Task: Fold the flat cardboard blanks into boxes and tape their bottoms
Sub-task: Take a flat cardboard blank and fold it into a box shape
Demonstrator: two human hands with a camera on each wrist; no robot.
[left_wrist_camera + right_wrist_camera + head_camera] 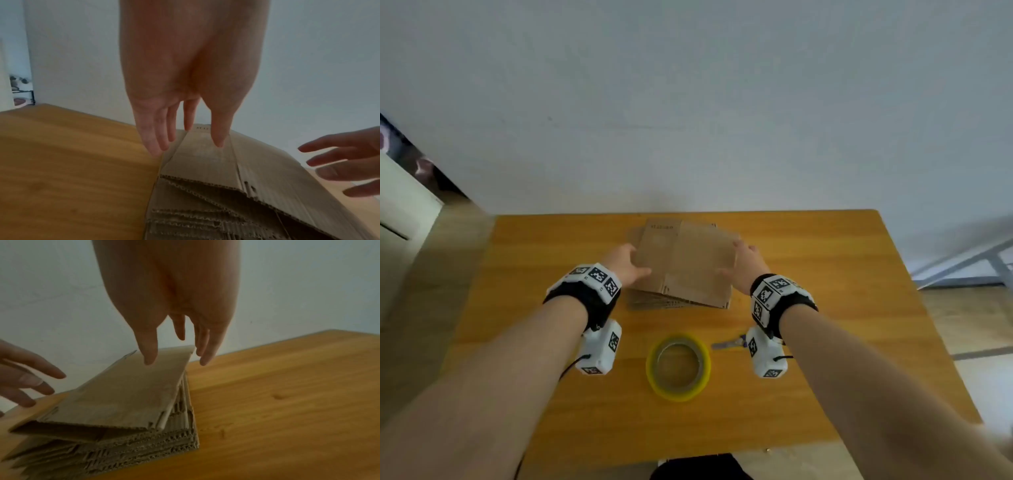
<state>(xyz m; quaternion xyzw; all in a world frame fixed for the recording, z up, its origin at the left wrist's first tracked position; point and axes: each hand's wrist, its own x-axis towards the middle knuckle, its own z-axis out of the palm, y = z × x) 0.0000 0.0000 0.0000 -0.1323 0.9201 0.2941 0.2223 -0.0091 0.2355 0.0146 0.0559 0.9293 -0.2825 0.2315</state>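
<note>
A stack of flat brown cardboard blanks [650, 302] [144, 443] lies at the far middle of the wooden table [825, 308]. The top blank [688, 260] [267, 170] [127, 394] is raised off the stack, with a dark gap beneath it. My left hand [625, 262] [189, 146] holds its left edge, thumb on top and fingers down along the side. My right hand [744, 263] [176, 360] holds its right edge the same way, thumb on the top face. Whether the fingertips reach under the edges is hidden.
A yellow roll of tape [678, 394] lies flat near the table's front middle. A small grey tool with a purple part [727, 344] lies just right of it, partly behind my right wrist. A white wall stands behind the table.
</note>
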